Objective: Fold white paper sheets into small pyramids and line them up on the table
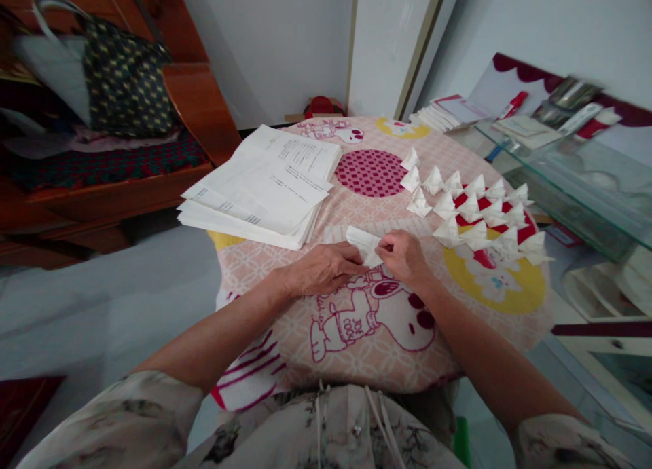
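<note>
A reddish-brown wooden bench (196, 106) stood at far left on a pale, glossy floor (132, 320). A plain pale wall (285, 48) and a shiny white panel (379, 41) rose at the far side; a glass shelf (593, 177) lined the right.

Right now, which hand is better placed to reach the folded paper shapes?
Likely the right hand: it is nearer the folded paper shapes. The left hand sits farther from them, nearer the paper stack. Both touch the white paper, so the right would first come off it.

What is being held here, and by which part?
A folded white paper: the right hand pinches its right edge; the left hand touches its near edge.
</note>
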`<action>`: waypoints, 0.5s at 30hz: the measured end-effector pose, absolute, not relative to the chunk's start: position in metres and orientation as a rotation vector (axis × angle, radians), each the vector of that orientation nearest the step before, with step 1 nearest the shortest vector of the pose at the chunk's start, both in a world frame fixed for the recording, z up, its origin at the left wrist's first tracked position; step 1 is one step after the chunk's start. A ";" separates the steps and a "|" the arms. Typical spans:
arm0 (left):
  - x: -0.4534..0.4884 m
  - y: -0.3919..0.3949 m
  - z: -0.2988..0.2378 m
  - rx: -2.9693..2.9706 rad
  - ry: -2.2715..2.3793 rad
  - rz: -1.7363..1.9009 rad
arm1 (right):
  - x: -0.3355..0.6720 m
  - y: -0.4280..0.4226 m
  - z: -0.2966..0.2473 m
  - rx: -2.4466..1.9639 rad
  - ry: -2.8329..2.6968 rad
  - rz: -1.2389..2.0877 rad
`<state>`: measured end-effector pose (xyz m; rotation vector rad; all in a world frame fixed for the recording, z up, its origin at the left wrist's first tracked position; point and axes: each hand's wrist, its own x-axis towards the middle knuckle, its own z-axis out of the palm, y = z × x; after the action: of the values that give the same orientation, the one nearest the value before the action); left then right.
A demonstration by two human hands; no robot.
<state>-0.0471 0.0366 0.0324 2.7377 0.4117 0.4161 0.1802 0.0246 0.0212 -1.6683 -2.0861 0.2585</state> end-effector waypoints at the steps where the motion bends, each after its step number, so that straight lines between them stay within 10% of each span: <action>1: -0.046 0.036 0.032 2.747 0.406 0.423 | 0.180 0.025 0.021 -1.668 -2.084 0.258; 15: -0.041 0.046 0.032 2.731 0.246 0.474 | 0.180 0.026 0.020 -1.688 -2.073 0.239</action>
<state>-0.0409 0.0463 0.0320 2.7309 0.2458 0.4739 0.1799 0.0262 0.0195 -1.6881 -2.0733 0.2393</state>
